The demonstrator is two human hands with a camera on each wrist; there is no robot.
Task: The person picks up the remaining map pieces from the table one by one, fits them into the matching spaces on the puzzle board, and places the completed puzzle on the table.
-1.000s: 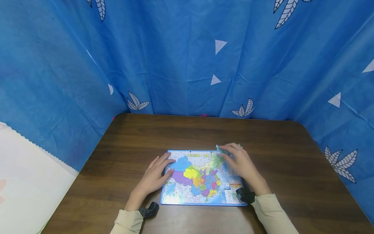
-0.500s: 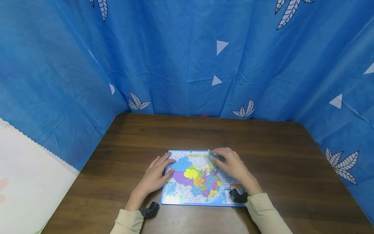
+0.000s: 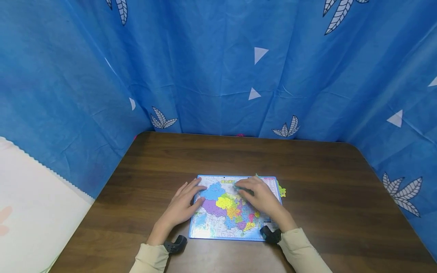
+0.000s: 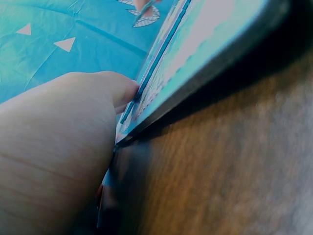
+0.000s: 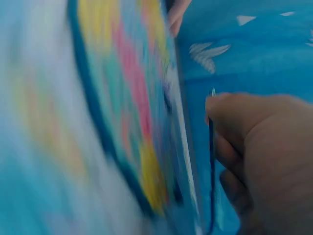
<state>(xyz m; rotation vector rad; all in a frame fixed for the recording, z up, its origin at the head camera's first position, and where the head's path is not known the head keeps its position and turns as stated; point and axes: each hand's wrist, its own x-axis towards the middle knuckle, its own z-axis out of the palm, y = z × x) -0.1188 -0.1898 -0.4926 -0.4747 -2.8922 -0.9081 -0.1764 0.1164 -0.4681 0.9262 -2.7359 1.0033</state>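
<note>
A colourful map puzzle board (image 3: 211,227) with a blue rim lies on the table. My left hand (image 3: 182,203) rests along its left side, fingers spread over the edge; the left wrist view shows the thumb (image 4: 124,89) touching the board's surface. Over the upper right of the map, my right hand (image 3: 261,195) pinches a thin, flat puzzle piece (image 5: 212,166), seen edge-on in the right wrist view. Only a pale teal tip of that piece shows in the head view. Fingers and palm hide the northeast part of the map.
A yellow-green puzzle piece (image 3: 282,190) sticks out past the board's right edge. The brown wooden table (image 3: 327,189) extends around the board. Behind it hangs a blue curtain (image 3: 205,68) with leaf and triangle prints.
My right hand has moved left across the top of the board, carrying the piece. The yellow-green piece at the right edge has come into view. My left hand has stayed in place.
</note>
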